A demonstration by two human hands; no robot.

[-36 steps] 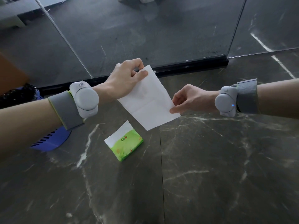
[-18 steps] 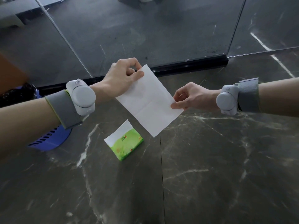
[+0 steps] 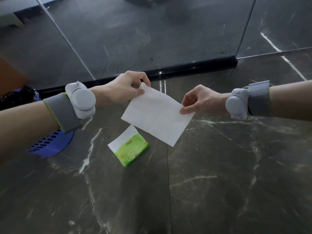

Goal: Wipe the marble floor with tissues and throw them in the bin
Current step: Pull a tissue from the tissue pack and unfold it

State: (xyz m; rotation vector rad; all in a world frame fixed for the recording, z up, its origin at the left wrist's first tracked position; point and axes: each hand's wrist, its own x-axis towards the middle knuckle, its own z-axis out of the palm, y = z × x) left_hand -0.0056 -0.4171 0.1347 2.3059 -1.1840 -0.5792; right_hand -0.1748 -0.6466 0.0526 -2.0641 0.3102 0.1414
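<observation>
- Up in the air, a white tissue (image 3: 157, 115) is spread out flat above the marble floor (image 3: 219, 174).
- The left hand (image 3: 123, 92) pinches its top corner.
- The right hand (image 3: 200, 100) pinches its right edge.
- A green tissue pack (image 3: 130, 147) lies on the floor just below.
- A blue bin (image 3: 49, 144) sits behind the left arm.

Only print in view sits on the tissue pack (image 3: 130, 148), lying on the marble floor (image 3: 219, 183) near centre; green wrapper with a white far end; small red mark with a heart-like shape and a few characters near the white-green border, too small to read; a second red-orange mark along the pack's right edge, also illegible; no brand name, numbers or signs can be read anywhere else.
</observation>
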